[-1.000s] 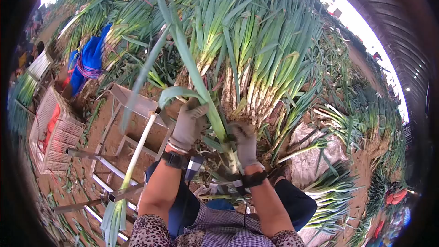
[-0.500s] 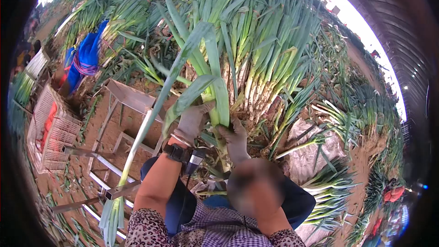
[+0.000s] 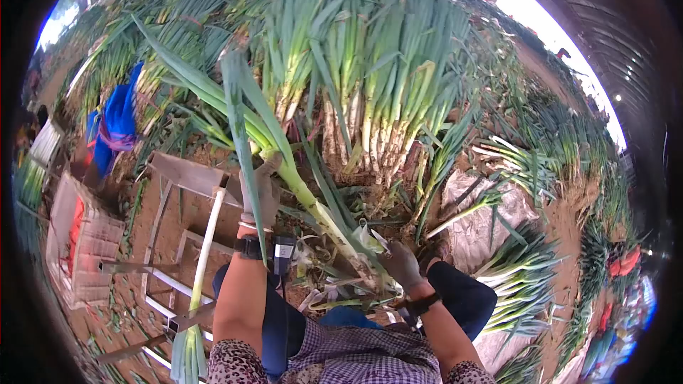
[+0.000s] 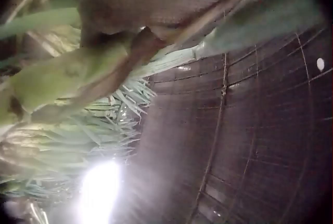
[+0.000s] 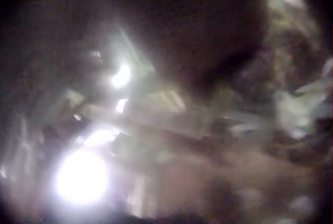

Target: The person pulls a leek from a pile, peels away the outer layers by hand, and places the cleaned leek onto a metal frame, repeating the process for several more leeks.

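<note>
My gloved left hand point(image 3: 262, 188) grips a long green onion point(image 3: 320, 217) below its spread leaves. The stalk slants down to the right, its root end low in front of my lap. In the left wrist view the green stalk point(image 4: 62, 76) passes close under the dark glove point(image 4: 156, 5). My gloved right hand point(image 3: 403, 269) is beside the root end, fingers curled at the lower end of a loose outer leaf point(image 3: 333, 192) that lies along the stalk. The right wrist view is dark and blurred.
Bundles of green onions point(image 3: 384, 92) stand ahead. One peeled onion point(image 3: 206, 249) lies across a metal frame point(image 3: 186, 171) on my left, near a plastic crate point(image 3: 89, 242). On the right are a pale sack point(image 3: 484, 206) and a pile of peeled onions point(image 3: 516, 277).
The onion has tipped from near upright to a slant, leaves toward the left. My right hand has moved down and right, away from my left hand, along with the loose leaf.
</note>
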### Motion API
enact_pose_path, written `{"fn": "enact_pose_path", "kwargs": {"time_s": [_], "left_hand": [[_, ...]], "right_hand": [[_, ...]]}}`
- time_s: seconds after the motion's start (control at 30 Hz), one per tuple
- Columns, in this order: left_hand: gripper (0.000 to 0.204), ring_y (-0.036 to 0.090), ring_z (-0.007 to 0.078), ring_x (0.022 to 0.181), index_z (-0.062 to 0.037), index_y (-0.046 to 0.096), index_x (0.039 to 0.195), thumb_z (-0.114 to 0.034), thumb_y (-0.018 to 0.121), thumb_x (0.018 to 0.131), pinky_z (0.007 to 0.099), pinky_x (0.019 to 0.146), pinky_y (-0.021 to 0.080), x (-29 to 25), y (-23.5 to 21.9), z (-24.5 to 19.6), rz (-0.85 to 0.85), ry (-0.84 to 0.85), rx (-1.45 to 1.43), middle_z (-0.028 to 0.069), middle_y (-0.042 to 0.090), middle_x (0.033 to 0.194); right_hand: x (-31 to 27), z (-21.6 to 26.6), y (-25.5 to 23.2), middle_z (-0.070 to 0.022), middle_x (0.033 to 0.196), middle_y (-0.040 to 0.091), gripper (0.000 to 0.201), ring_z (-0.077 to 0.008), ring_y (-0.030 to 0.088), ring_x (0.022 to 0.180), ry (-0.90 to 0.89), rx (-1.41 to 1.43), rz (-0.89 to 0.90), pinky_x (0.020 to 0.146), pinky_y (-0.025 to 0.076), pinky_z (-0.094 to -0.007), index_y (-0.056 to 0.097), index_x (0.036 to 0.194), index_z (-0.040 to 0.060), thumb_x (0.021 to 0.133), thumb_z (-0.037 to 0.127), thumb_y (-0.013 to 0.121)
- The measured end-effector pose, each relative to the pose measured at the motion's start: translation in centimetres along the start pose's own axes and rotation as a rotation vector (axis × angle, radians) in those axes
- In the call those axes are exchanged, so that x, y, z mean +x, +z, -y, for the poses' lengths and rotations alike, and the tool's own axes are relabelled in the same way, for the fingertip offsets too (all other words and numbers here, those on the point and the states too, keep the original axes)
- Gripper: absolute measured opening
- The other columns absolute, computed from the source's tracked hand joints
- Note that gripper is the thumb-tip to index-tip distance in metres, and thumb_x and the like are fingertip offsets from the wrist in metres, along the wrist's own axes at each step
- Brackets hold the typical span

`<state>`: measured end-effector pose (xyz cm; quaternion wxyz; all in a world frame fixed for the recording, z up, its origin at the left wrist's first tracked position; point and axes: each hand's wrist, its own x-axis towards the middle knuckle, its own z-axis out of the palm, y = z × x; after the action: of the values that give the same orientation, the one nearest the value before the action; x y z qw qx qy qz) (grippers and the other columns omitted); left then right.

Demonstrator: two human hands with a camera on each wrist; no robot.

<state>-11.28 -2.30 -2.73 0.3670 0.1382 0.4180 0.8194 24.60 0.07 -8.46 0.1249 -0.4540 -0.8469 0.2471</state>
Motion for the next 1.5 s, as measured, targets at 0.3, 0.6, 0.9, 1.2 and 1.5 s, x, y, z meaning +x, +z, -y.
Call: {"fn": "enact_pose_path", "kwargs": {"time_s": [0.3,0.6,0.9,1.2,1.5], "left_hand": [[0.029,0.063,0.0213,0.073,0.0017,0.056,0.111,-0.01,0.063,0.085,0.0338,0.061,0.053,-2.8,4.3,-0.6,0.155,-0.105,0.02,0.0093,0.062,0.092],[0.029,0.06,0.018,0.078,-0.0001,0.053,0.112,-0.015,0.06,0.087,0.0327,0.065,0.05,-4.0,5.2,-0.8,0.188,-0.022,0.049,0.0074,0.06,0.093],[0.026,0.061,0.0166,0.083,-0.0057,0.057,0.115,-0.009,0.059,0.089,0.0299,0.068,0.05,-4.4,4.2,-0.3,0.203,-0.308,0.144,0.0031,0.062,0.096],[0.031,0.064,0.0239,0.08,0.0062,0.052,0.114,0.005,0.058,0.084,0.0361,0.071,0.055,-5.5,5.8,-2.5,0.13,-0.164,-0.113,0.013,0.063,0.096],[0.034,0.062,0.0201,0.082,0.0035,0.053,0.114,0.005,0.062,0.082,0.0333,0.073,0.053,-4.2,3.5,-2.7,0.105,-0.175,-0.095,0.0095,0.062,0.097]], "right_hand": [[10.0,13.4,5.5,-0.0183,0.124,0.049,0.048,-0.0329,0.052,0.11,-0.34,-0.401,-0.162,0.089,0.045,-0.0407,0.046,0.127,0.0068,0.08,0.009,0.054],[11.4,15.4,2.7,-0.0204,0.106,0.055,0.038,-0.0374,0.057,0.097,-0.224,0.304,-0.262,0.08,0.047,-0.0425,0.05,0.112,0.004,0.078,0.011,0.064],[11.4,14.1,4.5,-0.0144,0.11,0.061,0.037,-0.0232,0.06,0.099,-0.306,0.644,-0.271,0.086,0.048,-0.0347,0.056,0.113,0.0038,0.081,0.018,0.067],[8.3,14.5,-2.5,-0.0087,0.089,0.063,0.032,-0.0177,0.061,0.078,-0.232,0.846,-0.131,0.069,0.049,-0.0304,0.059,0.106,0.0017,0.079,0.014,0.07],[6.8,15.4,-3.4,-0.005,0.081,0.061,0.013,-0.0094,0.055,0.074,-0.259,0.485,0.029,0.068,0.046,-0.0253,0.059,0.089,-0.0007,0.08,0.004,0.067]]}}
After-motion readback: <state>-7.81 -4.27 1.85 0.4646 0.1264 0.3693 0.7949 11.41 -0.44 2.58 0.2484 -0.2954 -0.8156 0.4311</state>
